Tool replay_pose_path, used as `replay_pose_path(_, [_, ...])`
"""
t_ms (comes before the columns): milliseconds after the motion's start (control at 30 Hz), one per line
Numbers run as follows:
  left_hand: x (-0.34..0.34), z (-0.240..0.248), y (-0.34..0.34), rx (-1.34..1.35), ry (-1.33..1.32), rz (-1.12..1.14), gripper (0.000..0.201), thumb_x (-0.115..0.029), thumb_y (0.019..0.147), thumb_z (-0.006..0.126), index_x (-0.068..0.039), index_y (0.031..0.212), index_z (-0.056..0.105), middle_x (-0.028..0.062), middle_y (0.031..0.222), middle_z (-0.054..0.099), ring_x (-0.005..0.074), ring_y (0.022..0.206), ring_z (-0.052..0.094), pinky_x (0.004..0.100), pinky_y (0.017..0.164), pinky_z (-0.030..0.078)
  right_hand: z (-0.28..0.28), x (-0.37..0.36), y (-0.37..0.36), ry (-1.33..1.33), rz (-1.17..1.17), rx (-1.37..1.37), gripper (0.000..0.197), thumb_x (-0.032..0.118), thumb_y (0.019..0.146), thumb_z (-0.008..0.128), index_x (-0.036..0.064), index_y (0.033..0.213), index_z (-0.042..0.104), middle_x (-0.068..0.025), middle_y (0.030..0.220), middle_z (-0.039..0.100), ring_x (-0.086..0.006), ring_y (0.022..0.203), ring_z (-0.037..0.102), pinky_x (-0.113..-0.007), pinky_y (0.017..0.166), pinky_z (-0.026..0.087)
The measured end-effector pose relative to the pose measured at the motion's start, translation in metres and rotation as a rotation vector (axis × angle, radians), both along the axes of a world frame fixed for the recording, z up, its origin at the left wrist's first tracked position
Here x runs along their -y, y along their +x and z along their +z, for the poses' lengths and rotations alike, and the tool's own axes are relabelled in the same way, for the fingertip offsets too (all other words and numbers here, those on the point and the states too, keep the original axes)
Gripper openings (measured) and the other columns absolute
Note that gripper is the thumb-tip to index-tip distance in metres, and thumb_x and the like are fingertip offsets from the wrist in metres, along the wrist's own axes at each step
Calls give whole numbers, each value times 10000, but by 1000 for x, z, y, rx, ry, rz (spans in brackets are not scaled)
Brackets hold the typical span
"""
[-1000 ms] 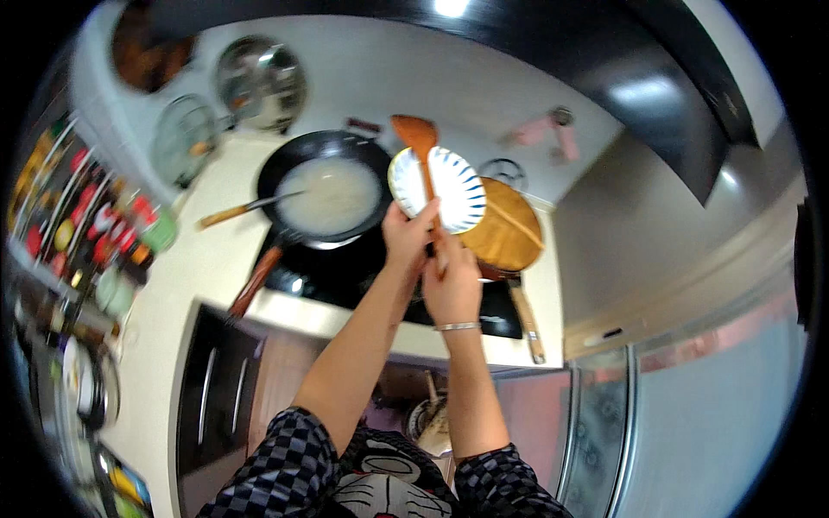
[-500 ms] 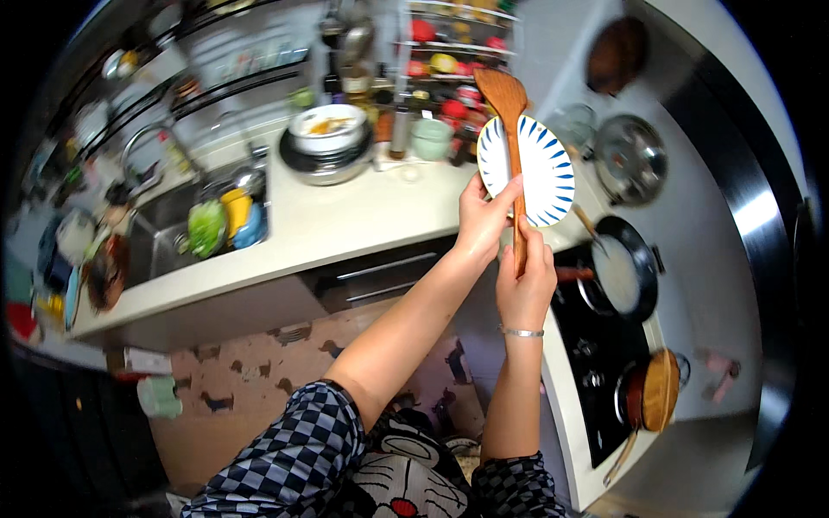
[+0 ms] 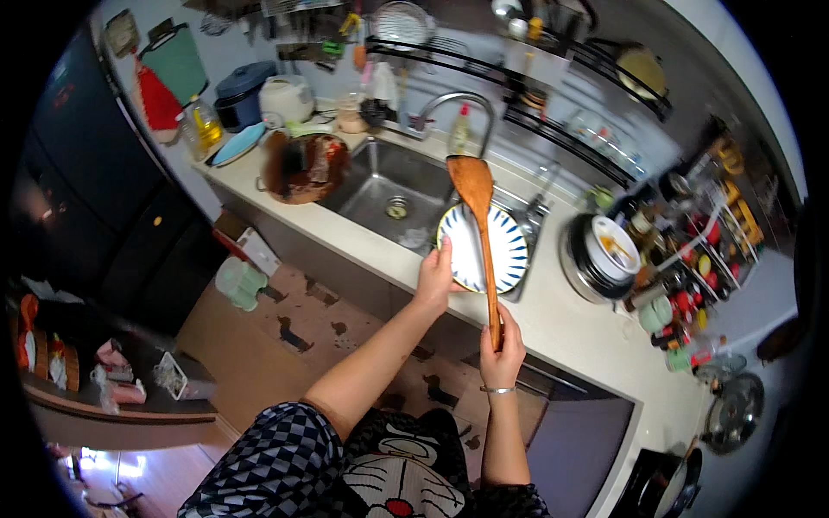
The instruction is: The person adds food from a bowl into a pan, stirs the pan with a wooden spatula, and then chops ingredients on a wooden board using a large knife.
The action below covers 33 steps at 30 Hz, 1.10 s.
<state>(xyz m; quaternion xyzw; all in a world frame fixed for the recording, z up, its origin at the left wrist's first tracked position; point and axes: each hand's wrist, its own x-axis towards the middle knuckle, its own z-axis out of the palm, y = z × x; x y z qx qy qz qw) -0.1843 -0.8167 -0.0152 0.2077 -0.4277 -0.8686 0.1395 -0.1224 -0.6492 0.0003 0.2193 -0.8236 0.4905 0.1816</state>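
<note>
My left hand (image 3: 436,278) is closed on the left edge of a white plate (image 3: 511,246) with blue dashes around its rim. Across the plate lies a wooden spatula (image 3: 484,237), its broad head pointing away past the far rim. My right hand (image 3: 503,352) grips the lower end of the spatula's handle. Both things are held up over the front edge of the counter, with the steel sink (image 3: 363,186) behind them. The plate hides part of the sink's right side.
A large reddish-brown pan (image 3: 294,194) stands left of the sink, under the faucet's (image 3: 462,97) left side. Stacked bowls (image 3: 615,246) sit on the counter (image 3: 561,337) at right, near crowded bottles. A pan (image 3: 678,488) is on the stove at lower right.
My view has turned left, from the stove corner to the sink. The plate and spatula have come along, and my left thumb no longer lies over the spatula's handle.
</note>
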Motion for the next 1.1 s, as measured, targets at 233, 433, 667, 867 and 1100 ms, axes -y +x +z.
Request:
replay_pose_path(233, [133,-12,17,104,14,167,513,-464,960,444,-23,1214,507,115,1158,577,223,1035,600,415,755,560,-8,73,-22,-8,228,-6,409,2,793,643,25,1194,562,-163,962,619,-269,810,619,-316,730,488])
replay_pose_path(433, [138,-13,-25,23,-46,-115,479,-437,966,452,-4,1162,508,87,1139,594,192,978,627,357,774,565,-30,91,-47,-47,80,7,397,20,795,657,40,1184,584,-142,831,575,-243,670,559,-296,628,464])
replay_pose_path(667, [49,5,-34,-58,-78,-436,418,-388,981,439,-31,1195,464,112,1124,582,200,984,621,377,743,572,-17,66,9,-17,-349,7,390,54,815,641,42,1199,576,-157,856,586,-288,693,583,-328,621,476])
replay_pose_path(867, [-90,-11,30,-15,107,-792,422,-371,989,420,-32,1239,417,135,1196,536,248,1050,593,445,792,564,-9,-12,126,136,-712,148,422,61,786,663,80,1201,588,-134,785,547,-273,630,563,-344,566,467])
replay_pose_path(1100, [-251,-10,138,67,117,-1210,427,-364,986,433,-16,1232,423,146,1185,547,255,1040,602,437,769,571,11,-117,238,-11,-1202,97,394,20,781,645,12,1168,572,-175,1022,634,-294,898,643,-328,778,504])
